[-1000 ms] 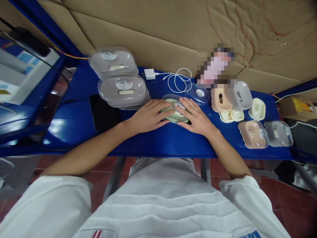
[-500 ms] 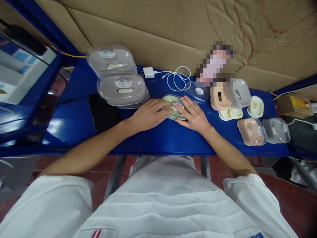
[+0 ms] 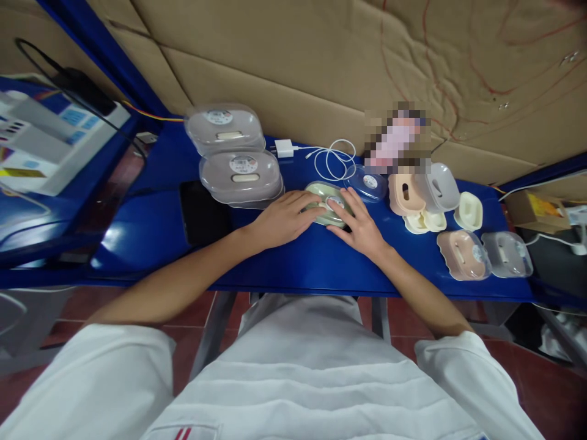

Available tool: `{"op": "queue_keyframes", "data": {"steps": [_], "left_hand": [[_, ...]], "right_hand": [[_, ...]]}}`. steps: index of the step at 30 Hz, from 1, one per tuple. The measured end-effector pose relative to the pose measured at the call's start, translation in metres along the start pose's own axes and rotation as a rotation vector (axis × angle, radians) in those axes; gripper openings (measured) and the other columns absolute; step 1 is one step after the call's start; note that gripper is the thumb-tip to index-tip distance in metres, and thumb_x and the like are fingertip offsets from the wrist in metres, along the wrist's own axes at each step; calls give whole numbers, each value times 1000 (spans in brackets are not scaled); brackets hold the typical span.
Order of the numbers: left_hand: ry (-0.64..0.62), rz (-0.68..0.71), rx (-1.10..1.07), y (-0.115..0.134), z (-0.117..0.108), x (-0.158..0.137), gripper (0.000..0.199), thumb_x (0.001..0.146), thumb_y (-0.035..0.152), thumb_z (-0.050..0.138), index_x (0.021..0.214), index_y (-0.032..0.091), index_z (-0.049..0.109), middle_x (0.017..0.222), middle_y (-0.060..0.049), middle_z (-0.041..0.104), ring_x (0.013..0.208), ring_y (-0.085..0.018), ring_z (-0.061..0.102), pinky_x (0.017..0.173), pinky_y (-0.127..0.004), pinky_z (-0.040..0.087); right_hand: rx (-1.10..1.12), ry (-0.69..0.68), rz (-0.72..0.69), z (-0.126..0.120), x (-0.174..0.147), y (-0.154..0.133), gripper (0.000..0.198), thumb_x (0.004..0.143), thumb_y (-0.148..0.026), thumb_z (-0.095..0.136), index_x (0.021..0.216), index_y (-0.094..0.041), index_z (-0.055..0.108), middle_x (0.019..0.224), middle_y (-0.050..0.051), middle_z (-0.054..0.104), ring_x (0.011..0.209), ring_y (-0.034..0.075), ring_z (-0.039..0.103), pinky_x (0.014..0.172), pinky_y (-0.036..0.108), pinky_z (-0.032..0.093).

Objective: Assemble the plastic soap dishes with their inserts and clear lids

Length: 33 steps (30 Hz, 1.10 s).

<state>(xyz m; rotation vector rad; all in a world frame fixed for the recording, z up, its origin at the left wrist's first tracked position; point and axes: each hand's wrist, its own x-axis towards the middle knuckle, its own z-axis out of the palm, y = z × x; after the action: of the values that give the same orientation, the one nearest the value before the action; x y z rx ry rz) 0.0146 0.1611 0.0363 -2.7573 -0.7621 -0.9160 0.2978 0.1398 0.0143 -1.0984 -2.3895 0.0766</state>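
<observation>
A small light-green soap box [image 3: 315, 188] with a clear lid and a round label rests on the blue table, partly covered by my fingers. My left hand [image 3: 290, 215] is on its left end, fingers close together and reaching over the lid. My right hand [image 3: 362, 229] is around the right end, index finger on the lid by the label, thumb at the near side and the other fingers spread towards the far side. Just behind the right hand lies a loose clear lid [image 3: 364, 189] with a label.
Two lidded grey boxes [image 3: 243, 183] stand at the left by a black phone [image 3: 202, 217]. A white charger [image 3: 284, 148] and coiled cable lie behind. To the right are peach [image 3: 403, 195] and grey [image 3: 441, 189] boxes, cream trays [image 3: 468, 211] and two lidded boxes [image 3: 463, 253].
The view has shifted slightly, so the table's things appear lower. Both hands stay on the green soap box, with only small shifts of the fingers.
</observation>
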Motion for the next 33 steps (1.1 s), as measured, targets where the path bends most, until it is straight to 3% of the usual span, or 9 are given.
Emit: {"op": "queue_keyframes", "data": {"steps": [8,13,16,19,22,25,28,30,33], "left_hand": [[21,96,10,14,-15,2,24,107,19,61,125,21,76,131,-12,75,107,-26,71,95,-41,58],[2,92,0,14,-14,1,20,106,19,64,119,21,79,127,-11,76,108,-26,71,98,-40,57],[-28,100,-21,12,-13,1,17,104,18,67,114,19,80,129,-12,76,113,-26,70,99,-40,56],[-62,118,-33,13,-12,2,16,104,17,67,113,18,80,128,-12,76,113,-26,70,97,-40,55],[-103,133,-46,14,-12,1,17,104,17,65,111,18,80,129,-12,75,111,-26,70,97,-41,54],[-121,134,-70,15,-10,0,19,105,17,63,114,18,80,131,-13,75,115,-27,70,100,-41,53],[-134,108,-98,17,-7,0,23,106,17,62,121,18,79,132,-13,74,116,-27,70,101,-41,54],[-148,96,-121,18,-6,0,25,107,17,62,125,18,79,135,-14,74,118,-28,70,102,-42,54],[-170,96,-147,19,-5,-1,26,107,18,63,128,18,78,137,-15,73,121,-29,70,104,-43,55]], "right_hand": [[-13,73,65,9,44,14,57,109,-50,63,164,-33,56,173,11,48,169,35,34,136,66,36],[-22,-18,216,41,93,10,58,111,-48,57,167,-31,51,178,11,40,173,34,24,140,65,26],[-60,-79,224,40,102,8,64,112,-50,54,171,-28,44,182,12,33,174,35,20,140,67,23],[-152,-118,242,18,89,14,72,112,-57,49,174,-23,37,185,15,26,174,36,19,139,67,22],[-268,-111,391,-9,62,22,79,112,-58,48,174,-12,34,184,23,24,172,40,22,138,66,24],[-305,-139,489,-28,30,18,77,111,-55,51,172,-8,38,177,27,38,166,43,37,133,68,33],[-214,-150,390,-40,3,5,59,114,-49,47,163,-17,51,163,19,60,153,36,56,125,60,47],[-212,-52,354,-48,-11,2,51,115,-47,46,157,-21,58,155,15,67,145,32,62,122,54,50],[-397,152,510,-61,-27,15,57,112,-52,55,157,-17,60,155,22,66,142,38,62,121,59,47]]}}
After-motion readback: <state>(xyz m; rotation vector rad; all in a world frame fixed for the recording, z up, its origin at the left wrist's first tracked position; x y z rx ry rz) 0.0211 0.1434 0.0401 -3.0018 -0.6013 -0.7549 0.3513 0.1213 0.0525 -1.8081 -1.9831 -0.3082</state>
